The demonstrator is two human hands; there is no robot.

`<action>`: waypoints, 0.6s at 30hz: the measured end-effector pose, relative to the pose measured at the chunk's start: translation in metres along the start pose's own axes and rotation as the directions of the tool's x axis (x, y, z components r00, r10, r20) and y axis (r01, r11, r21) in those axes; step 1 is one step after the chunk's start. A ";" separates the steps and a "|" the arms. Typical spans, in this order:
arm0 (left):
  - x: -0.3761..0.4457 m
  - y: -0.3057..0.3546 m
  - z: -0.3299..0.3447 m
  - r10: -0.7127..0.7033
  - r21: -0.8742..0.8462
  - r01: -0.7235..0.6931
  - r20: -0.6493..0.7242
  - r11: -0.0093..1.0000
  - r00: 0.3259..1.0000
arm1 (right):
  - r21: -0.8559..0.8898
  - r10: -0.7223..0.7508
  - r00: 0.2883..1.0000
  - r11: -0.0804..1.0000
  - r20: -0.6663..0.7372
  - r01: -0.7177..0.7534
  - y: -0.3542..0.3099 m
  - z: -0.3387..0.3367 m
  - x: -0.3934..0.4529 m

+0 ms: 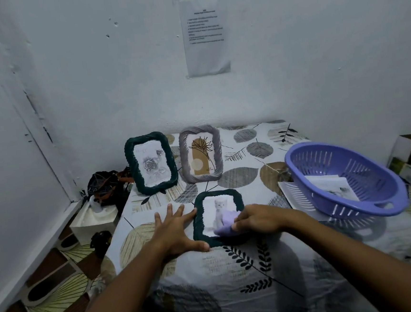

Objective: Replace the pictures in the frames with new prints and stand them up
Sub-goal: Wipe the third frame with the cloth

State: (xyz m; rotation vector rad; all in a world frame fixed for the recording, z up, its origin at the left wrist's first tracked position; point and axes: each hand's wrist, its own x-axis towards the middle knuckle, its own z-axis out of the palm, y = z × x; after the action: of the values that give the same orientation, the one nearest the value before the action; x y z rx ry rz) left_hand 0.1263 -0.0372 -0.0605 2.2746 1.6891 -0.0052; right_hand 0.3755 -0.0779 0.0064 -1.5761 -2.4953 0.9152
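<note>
— Three frames on the leaf-print cloth (258, 258)?
— Three, yes, seen from the head camera. Two upright at the back: dark green frame (151, 163) with a ropy, twisted border and a grey rose print; just beside it, grey frame (200, 153) with the same ridged moulding, holding a tan arch and a line-drawn plant.
— And the third?
— Flat on the cloth, nearer: another dark green, rounded-corner frame (217, 217) with a kitten picture (218, 210) inside.
— Hands?
— Left hand (175, 229) spread flat, fingers straight and apart, thumb tip against the lying frame's lower left corner. Right hand (255, 217) with fingers curled onto a soft lilac cloth (224, 222), pressing it on the glass over the kitten's lower half.
— Anything to the right?
— Purple plastic basket (345, 178), oval, slotted walls, tilted, with paper prints (331, 186) inside. Can't read what's on them.
— Elsewhere?
— Printed sheet (205, 35) stuck on the rough white wall; white tissue box (93, 220) and a dark crumpled bag (107, 186) at the left, beside the table.
</note>
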 end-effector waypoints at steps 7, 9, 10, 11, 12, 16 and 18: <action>-0.015 0.019 -0.029 0.037 -0.510 -0.036 -0.009 0.860 0.999 | 0.959 0.114 0.992 0.281 -0.048 0.014 0.004 -0.008 -0.004; -0.020 0.016 -0.037 0.062 -0.824 -0.094 -0.071 0.559 0.996 | 0.995 0.113 0.989 0.046 -0.096 0.091 -0.003 -0.003 -0.001; -0.023 0.016 -0.038 0.023 -0.904 -0.103 -0.102 0.415 0.994 | 0.990 0.100 0.987 -0.057 -0.126 0.132 -0.008 0.000 0.001; -0.025 0.018 -0.037 -0.029 -0.964 -0.092 -0.102 0.249 0.994 | 0.974 0.092 0.983 -0.152 -0.157 0.170 -0.014 0.003 0.003; -0.027 0.022 -0.034 -0.072 -0.998 -0.050 -0.053 0.043 0.996 | 0.952 0.083 0.979 -0.230 -0.188 0.202 -0.020 0.005 0.005; -0.042 0.034 -0.029 -0.041 -0.933 0.083 0.103 -0.350 0.994 | 0.906 0.076 0.977 -0.365 -0.200 0.214 -0.050 0.017 0.021; -0.046 0.033 -0.028 -0.077 -0.913 0.076 0.117 -0.401 0.990 | 0.904 0.074 0.978 -0.373 -0.195 0.208 -0.065 0.021 0.030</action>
State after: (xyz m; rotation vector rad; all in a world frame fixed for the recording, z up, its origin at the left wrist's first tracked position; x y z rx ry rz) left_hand 0.1379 -0.0816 -0.0177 0.5798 0.8311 1.0502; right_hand 0.3014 -0.0823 0.0141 -0.5679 -0.5529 1.8819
